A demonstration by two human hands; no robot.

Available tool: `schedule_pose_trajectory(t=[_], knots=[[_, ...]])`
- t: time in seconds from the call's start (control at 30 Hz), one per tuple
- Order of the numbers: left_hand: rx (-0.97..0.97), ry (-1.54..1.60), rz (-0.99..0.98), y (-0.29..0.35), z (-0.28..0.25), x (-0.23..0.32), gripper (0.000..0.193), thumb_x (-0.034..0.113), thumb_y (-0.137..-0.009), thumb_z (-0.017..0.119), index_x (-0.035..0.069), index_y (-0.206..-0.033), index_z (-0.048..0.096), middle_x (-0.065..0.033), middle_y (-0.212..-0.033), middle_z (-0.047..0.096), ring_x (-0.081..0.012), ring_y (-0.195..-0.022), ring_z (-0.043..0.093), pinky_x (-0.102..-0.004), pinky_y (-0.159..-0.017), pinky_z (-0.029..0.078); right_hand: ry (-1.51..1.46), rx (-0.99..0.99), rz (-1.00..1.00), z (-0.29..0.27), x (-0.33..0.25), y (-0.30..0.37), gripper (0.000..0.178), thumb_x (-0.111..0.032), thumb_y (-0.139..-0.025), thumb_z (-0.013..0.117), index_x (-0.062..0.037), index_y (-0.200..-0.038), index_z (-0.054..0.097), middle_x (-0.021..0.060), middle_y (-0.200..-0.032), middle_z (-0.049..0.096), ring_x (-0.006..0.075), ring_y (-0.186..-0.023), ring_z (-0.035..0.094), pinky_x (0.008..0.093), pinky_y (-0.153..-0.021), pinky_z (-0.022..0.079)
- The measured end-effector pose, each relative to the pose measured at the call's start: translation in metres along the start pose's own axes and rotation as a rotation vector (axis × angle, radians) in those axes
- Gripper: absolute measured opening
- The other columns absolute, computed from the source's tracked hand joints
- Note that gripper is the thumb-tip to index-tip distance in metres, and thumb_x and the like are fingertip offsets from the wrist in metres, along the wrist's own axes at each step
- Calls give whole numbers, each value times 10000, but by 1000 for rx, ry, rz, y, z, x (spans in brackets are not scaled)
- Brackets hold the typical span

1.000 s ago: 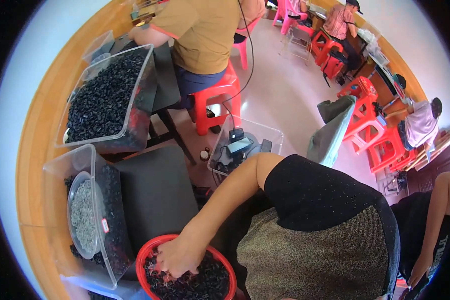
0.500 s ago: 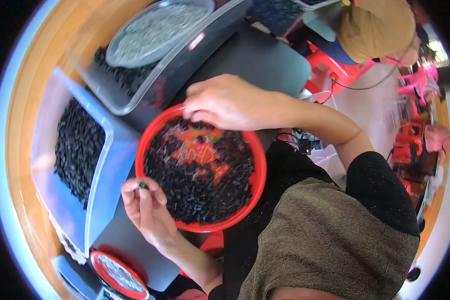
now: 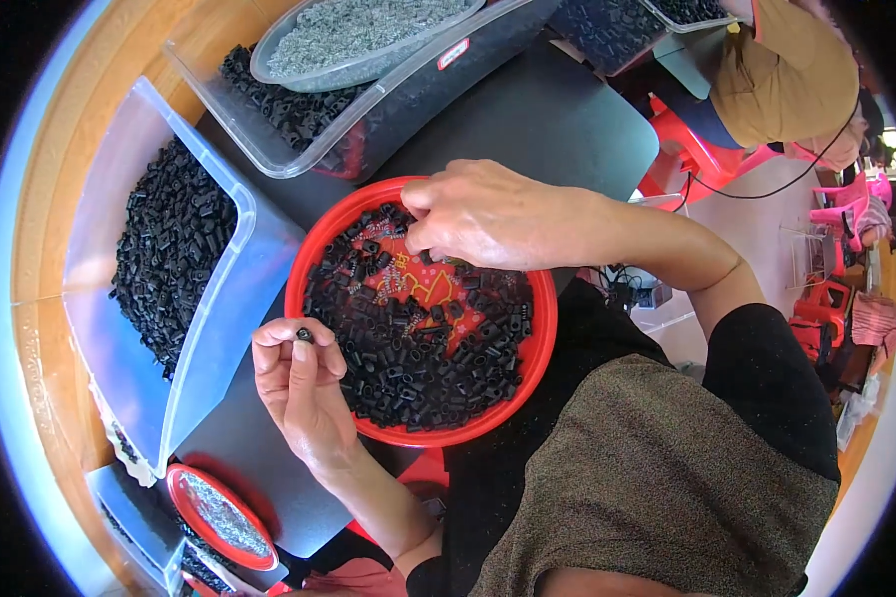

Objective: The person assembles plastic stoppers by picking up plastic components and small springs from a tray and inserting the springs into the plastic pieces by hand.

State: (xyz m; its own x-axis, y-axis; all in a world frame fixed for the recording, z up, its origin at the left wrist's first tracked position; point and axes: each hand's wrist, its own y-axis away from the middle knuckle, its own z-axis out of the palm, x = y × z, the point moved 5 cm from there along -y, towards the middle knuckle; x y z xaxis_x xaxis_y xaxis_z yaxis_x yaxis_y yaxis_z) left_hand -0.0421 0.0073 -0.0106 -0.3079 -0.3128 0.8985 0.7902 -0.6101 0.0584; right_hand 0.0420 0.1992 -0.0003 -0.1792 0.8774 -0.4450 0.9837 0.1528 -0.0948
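- Fingertips point(image 3: 307, 343) of the left hand point(image 3: 304, 383) pinch one small black plastic piece point(image 3: 303, 335), held up just beside the left rim of the red bowl point(image 3: 543, 328).
- Fingers of the right hand point(image 3: 488, 214) curl down into the bowl's far side, closing on the heap of black plastic pieces point(image 3: 418, 348); what they have gripped cannot be told.
- Red bowl sits on a dark mat point(image 3: 558, 119) on the wooden bench point(image 3: 50, 328), its red patterned bottom bare near the far side.
- Small red dish of metal bits point(image 3: 219, 517) lies at the near left corner of the mat.
- Clear bin of black pieces point(image 3: 169, 249) stands left of the bowl.
- Farther off, a clear tub point(image 3: 368, 90) holds more black pieces, with a tray of grey metal parts point(image 3: 358, 30) resting in it.
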Motion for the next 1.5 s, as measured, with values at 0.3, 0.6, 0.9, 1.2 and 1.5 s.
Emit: schedule_pose_trajectory(t=[0.3, 0.6, 0.9, 1.2, 1.5], knots=[[-10, 9, 7, 1, -4, 3, 131, 50, -896, 548, 37, -1025, 526, -98, -867, 571, -102, -648, 472, -186, -568, 366, -70, 49, 18, -15, 1, 4, 121, -159, -775, 640, -75, -849, 595, 97, -818, 543, 300, -743, 588, 414, -637, 462], [-10, 24, 7, 0, -8, 1, 130, 41, -896, 552, 48, -1025, 531, -94, -874, 568, -100, -658, 470, -176, -587, 382, -41, 107, -2, -20, 3, 5, 96, -136, -775, 634, -46, -797, 608, 110, -820, 557, 304, -770, 599, 414, -646, 481], [3, 3, 1, 1, -7, 1, 133, 51, -894, 560, 50, -1024, 530, -96, -877, 568, -100, -650, 469, -180, -586, 382, -30, -21, -40, -10, -8, 12, 124, -165, -798, 624, -43, -813, 606, 101, -819, 531, 293, -730, 592, 408, -633, 476], [-54, -17, -36, 2, 0, -1, 100, 114, -914, 560, 40, -975, 530, -76, -780, 553, -105, -604, 457, -199, -549, 364, 88, 63, -68, 4, -10, 2, 137, -131, -777, 656, -31, -834, 583, 100, -807, 536, 276, -710, 586, 388, -642, 479], [-95, -110, -202, 10, 10, -10, 201, 127, -911, 568, 9, -1068, 612, -31, -749, 601, -57, -588, 485, -184, -533, 380, -506, 233, -304, -12, -51, -23, 142, -125, -843, 610, -40, -917, 524, 97, -889, 518, 301, -768, 564, 398, -656, 460]])
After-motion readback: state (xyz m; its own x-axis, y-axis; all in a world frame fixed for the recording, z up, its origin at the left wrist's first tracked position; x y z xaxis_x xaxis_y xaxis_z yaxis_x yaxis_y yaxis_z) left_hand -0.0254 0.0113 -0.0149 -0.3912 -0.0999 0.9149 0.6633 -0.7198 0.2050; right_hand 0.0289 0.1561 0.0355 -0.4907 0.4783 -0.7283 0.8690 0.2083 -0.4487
